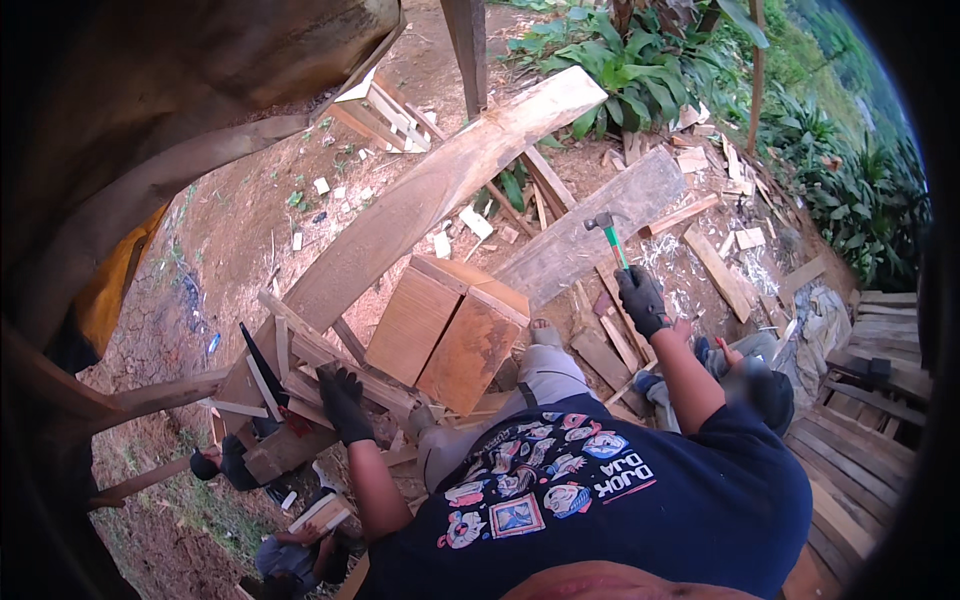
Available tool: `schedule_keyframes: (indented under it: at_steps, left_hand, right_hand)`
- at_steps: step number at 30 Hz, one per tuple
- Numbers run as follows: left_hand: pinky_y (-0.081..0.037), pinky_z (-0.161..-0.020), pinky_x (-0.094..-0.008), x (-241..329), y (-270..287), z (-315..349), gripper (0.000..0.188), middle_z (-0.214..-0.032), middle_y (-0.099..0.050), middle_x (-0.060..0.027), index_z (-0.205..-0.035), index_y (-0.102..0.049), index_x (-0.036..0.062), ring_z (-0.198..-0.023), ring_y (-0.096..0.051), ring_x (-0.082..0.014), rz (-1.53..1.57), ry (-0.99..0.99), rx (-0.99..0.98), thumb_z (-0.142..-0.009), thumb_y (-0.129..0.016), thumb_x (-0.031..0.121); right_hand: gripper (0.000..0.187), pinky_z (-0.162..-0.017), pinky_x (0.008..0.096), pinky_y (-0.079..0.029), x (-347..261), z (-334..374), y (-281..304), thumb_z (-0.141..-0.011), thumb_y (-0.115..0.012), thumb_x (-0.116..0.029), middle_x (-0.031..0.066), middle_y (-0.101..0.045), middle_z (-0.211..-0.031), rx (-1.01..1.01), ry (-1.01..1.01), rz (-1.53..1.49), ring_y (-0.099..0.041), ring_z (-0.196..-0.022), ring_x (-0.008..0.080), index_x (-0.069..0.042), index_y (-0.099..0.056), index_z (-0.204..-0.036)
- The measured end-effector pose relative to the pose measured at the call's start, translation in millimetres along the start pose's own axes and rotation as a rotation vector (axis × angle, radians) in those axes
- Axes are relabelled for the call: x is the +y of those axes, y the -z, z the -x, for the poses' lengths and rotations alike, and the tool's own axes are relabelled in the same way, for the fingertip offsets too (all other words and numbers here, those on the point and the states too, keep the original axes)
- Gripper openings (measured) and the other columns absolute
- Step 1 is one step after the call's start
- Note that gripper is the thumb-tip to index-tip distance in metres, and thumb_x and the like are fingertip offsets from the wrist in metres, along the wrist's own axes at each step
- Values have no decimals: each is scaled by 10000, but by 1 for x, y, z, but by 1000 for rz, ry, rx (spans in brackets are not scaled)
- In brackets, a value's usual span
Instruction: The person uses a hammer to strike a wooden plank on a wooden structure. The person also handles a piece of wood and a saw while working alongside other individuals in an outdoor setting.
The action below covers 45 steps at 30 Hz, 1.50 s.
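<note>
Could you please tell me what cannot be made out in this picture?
All in the head view:
Hammer: the gripped part of its handle, hidden by the right hand.
Left hand: its palm faces away, so whether it grips the wooden strips cannot be told.
Wooden box: any inside, hidden by its panels.
Co-worker's head: blurred.

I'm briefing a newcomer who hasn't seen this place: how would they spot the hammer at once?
Start at the long brown plank running diagonally across the upper middle, then go right to the grey board. Just below that board, the gloved right hand grips the hammer. Its bright green handle sets it apart from the brown wood pieces around.
</note>
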<state>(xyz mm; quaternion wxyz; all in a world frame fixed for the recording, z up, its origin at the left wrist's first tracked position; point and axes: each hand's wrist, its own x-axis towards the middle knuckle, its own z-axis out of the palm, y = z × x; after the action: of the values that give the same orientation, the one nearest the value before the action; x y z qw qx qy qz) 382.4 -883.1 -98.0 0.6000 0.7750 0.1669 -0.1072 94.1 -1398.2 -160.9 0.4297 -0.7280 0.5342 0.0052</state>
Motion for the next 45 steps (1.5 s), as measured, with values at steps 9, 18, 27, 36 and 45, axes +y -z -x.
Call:
schedule_keyframes:
  at_steps: [9, 18, 27, 36, 45]
  left_hand:
    - [-487, -1105, -461, 79, -145, 137, 726, -1430, -590, -168, -1514, -451, 10, -1309, -591, -312, 566, 307, -241, -1027, -613, 523]
    - [-563, -1006, -418, 85, -158, 134, 731, -1385, -605, -186, -1486, -466, -29, -1200, -666, -306, 320, 171, -86, -1036, -565, 538]
    - [-550, -1042, -442, 72, -145, 121, 724, -1423, -596, -161, -1516, -437, 9, -1240, -651, -303, 504, 215, -333, -1023, -623, 504]
    - [-551, -1041, -438, 119, -182, 117, 665, -1404, -614, -139, -1477, -477, 0, -1246, -646, -282, 403, 144, -595, -1018, -669, 441]
    - [-560, -1011, -425, 134, -237, 128, 622, -1376, -620, -120, -1468, -489, 24, -1216, -652, -269, 401, 61, -809, -1018, -680, 408]
  right_hand:
    - [199, -564, 291, -485, -20, -10, -69, -1022, -638, -246, 34, -616, -788, -522, -129, -576, -586, -635, 120, -57, -584, -1052]
    - [323, -627, 338, -558, 7, 6, -27, -981, -642, -321, 82, -727, -884, -481, -4, -121, -677, -696, 161, -30, -676, -1117]
    - [346, -622, 359, -537, 49, 44, -17, -965, -661, -342, 104, -739, -883, -212, 7, -41, -689, -708, 180, -18, -703, -1079]
    - [300, -553, 335, -514, 24, 70, -22, -983, -629, -314, 59, -668, -779, -128, -174, -415, -612, -602, 149, -20, -688, -993]
    - [322, -504, 285, -449, 32, 51, -6, -996, -691, -400, 1, -595, -751, -42, -223, -845, -513, -560, 91, -95, -603, -943]
